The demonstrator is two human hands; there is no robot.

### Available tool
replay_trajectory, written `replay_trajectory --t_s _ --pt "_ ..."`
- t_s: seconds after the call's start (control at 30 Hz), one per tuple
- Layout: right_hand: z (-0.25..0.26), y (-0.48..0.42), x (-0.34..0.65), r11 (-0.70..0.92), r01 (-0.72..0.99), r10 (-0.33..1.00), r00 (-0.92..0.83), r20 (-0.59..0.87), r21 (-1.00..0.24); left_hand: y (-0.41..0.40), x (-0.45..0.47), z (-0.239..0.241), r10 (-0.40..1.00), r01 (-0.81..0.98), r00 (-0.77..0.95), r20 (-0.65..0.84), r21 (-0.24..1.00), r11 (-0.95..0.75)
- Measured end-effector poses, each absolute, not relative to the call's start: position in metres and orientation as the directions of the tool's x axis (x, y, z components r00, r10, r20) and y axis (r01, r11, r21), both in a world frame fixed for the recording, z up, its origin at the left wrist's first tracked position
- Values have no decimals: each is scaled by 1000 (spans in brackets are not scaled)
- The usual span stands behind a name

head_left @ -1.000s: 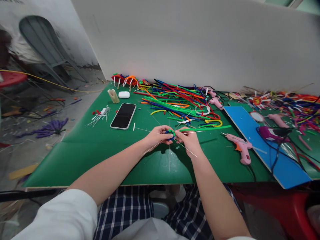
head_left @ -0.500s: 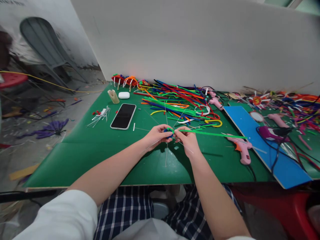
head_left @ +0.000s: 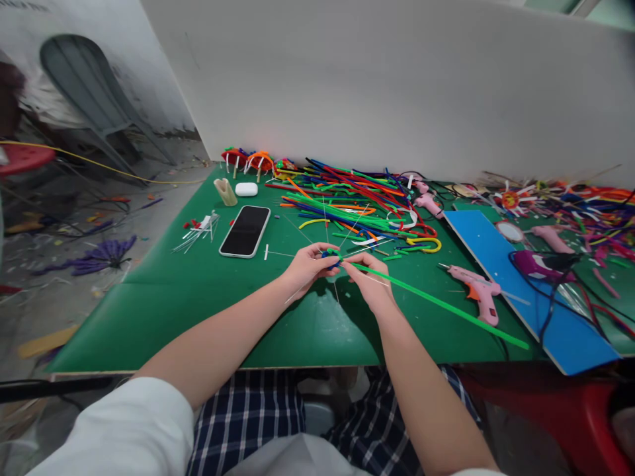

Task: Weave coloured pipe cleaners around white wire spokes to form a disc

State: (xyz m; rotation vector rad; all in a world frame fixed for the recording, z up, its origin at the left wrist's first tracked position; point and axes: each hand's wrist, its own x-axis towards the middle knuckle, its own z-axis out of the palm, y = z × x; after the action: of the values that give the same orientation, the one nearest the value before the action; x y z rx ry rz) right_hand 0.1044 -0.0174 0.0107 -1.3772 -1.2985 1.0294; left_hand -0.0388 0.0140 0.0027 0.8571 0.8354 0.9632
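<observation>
Between my hands, above the green table, is a small blue and green woven hub (head_left: 332, 258) with thin pale spokes radiating from it. My left hand (head_left: 312, 263) is closed, thumb and fingers pinching the hub from the left. My right hand (head_left: 368, 274) is closed too, pinching a long green pipe cleaner (head_left: 446, 303) close to where it meets the hub. The strip's free length slants down to the right, past a pink glue gun (head_left: 479, 289). My fingers partly hide the hub.
A phone (head_left: 245, 231), white earbuds case (head_left: 247, 190) and thin white sticks (head_left: 198, 231) lie to the left. Behind my hands is a heap of coloured pipe cleaners (head_left: 347, 192). A blue board (head_left: 526, 284) and purple tool (head_left: 540, 264) lie right, below a grey partition (head_left: 387, 86).
The green pipe cleaner's free end has swung down toward me and right. The hub has tilted and shifted slightly left, its spokes turning with it. Both hands keep their pinch.
</observation>
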Motion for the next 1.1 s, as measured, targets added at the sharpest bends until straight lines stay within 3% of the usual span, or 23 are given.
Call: replay_trajectory --t_s 0.43,0.7,0.87,1.1 --pt "5 -20 99 88 281 991 74 113 -956 13 -36 2 952 -299 243 -186 920 255" --pt "14 -24 93 209 368 950 143 277 -906 11 -35 1 951 -180 285 -124 967 180" --pt "9 -17 104 91 307 968 195 156 -947 7 -36 7 903 -110 426 -53 988 110" --pt "13 -14 111 20 241 959 271 87 -970 10 -42 9 792 -199 605 -82 947 250"
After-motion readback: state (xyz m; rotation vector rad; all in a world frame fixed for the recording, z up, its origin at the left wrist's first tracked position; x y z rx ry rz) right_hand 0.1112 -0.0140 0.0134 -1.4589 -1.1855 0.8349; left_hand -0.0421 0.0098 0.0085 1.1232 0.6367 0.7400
